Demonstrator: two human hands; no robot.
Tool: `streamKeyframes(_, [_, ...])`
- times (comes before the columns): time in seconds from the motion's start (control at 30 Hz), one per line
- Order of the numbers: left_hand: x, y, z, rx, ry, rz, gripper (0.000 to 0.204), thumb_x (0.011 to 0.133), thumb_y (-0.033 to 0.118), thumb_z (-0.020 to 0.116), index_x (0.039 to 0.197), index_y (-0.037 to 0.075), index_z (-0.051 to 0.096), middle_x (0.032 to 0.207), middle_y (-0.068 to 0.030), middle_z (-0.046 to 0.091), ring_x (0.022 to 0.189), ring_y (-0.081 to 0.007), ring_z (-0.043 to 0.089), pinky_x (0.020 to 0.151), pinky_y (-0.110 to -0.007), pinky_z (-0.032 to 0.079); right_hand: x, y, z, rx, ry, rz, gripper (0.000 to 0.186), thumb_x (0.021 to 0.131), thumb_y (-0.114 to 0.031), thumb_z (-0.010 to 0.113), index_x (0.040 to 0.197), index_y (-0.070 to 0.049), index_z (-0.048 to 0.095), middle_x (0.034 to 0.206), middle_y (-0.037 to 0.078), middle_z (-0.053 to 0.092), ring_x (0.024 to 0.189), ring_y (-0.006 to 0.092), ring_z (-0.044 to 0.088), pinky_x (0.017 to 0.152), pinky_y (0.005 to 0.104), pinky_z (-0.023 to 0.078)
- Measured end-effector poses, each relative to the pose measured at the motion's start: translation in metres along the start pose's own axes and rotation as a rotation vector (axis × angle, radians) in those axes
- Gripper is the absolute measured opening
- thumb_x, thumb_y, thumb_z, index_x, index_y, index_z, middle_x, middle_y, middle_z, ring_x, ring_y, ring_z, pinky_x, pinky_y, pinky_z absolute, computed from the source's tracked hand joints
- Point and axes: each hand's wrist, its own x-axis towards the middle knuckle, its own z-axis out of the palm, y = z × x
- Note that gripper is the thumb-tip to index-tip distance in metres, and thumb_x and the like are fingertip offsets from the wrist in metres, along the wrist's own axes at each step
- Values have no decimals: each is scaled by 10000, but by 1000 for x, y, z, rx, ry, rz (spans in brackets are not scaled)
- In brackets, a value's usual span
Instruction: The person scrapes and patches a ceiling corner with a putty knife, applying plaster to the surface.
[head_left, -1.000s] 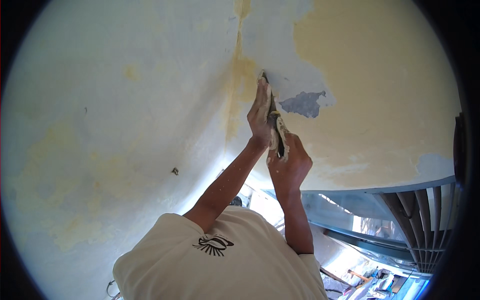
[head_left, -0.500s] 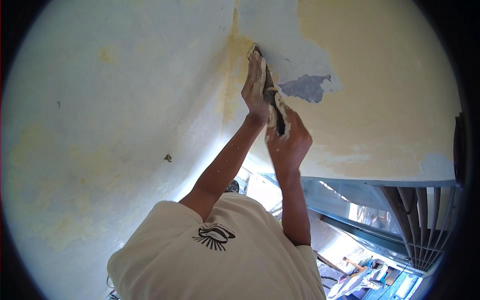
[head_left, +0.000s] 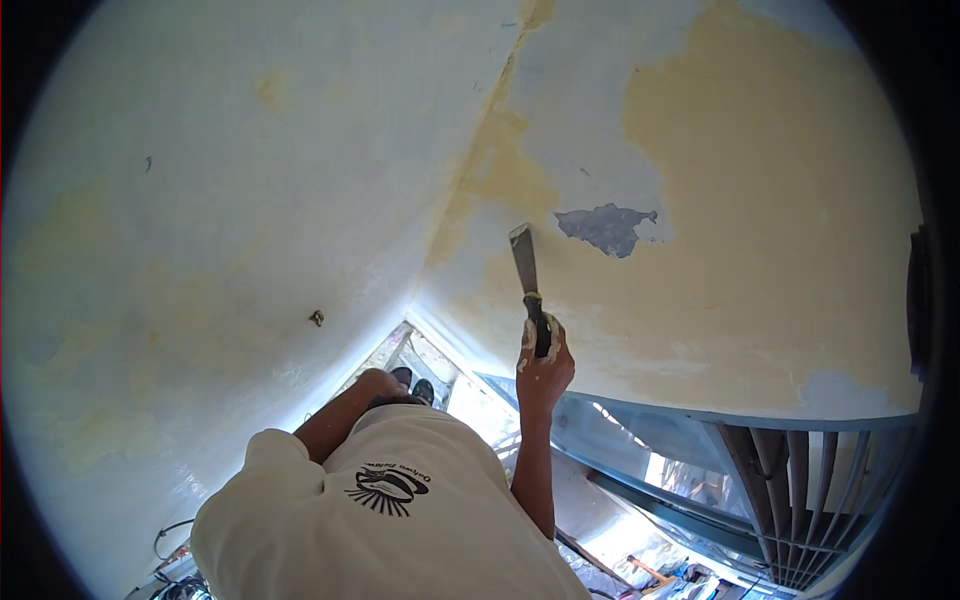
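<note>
My right hand (head_left: 545,362), smeared with pale putty, is closed round the black handle of a putty knife (head_left: 525,262). The metal blade points upward, and pale residue sits on its tip. Right of the blade, a grey bare patch with ragged edges (head_left: 605,230) shows in the painted wall (head_left: 760,290). My left hand (head_left: 380,383) is down by my waist, beside the dark trousers; its fingers are hardly visible, so I cannot tell whether they hold anything.
On the left stands a whitish wall (head_left: 200,220) with yellowish blotches and a small fixture (head_left: 317,318) sticking out. The walls meet at a yellowed corner seam (head_left: 490,120). Lower right is a blue-framed window with bars (head_left: 800,490). Cluttered items (head_left: 665,575) lie far below.
My left hand has come off the blade and dropped to my waist. My right hand has moved lower with the putty knife, and the view has shifted.
</note>
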Motion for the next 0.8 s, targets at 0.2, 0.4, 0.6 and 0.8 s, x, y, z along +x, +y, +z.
streamKeyframes(0.2, [14,-45,-2,-314,332,19,712,873,566,385,1320,11,382,1316,-216,428,1228,-325,410,1025,-382,321,-36,18,1,530,-319,326,292,823,-153,605,1051,-1,506,746,77,552,520,120,509,498,266,438])
streamKeyframes(0.4, [15,19,-60,-602,499,525,711,897,573,349,1363,37,323,1338,-209,408,1226,-317,415,1034,-380,308,-56,28,-15,593,-342,384,331,834,-150,619,1094,7,487,750,83,626,465,80,491,433,218,399])
streamKeyframes(0.6, [-69,147,-143,-1416,220,1014,594,930,516,333,1283,42,396,1222,-129,517,1132,-231,501,978,-394,375,-40,11,-43,330,-7,26,278,792,-78,641,1046,21,588,833,138,648,661,167,622,598,290,491])
streamKeyframes(0.8, [-84,191,-192,-1810,160,1193,393,930,434,428,1102,88,498,981,-46,591,924,-152,573,851,-352,448,-10,14,-39,217,45,-79,234,759,-62,648,973,28,618,801,157,625,633,268,627,563,316,489])
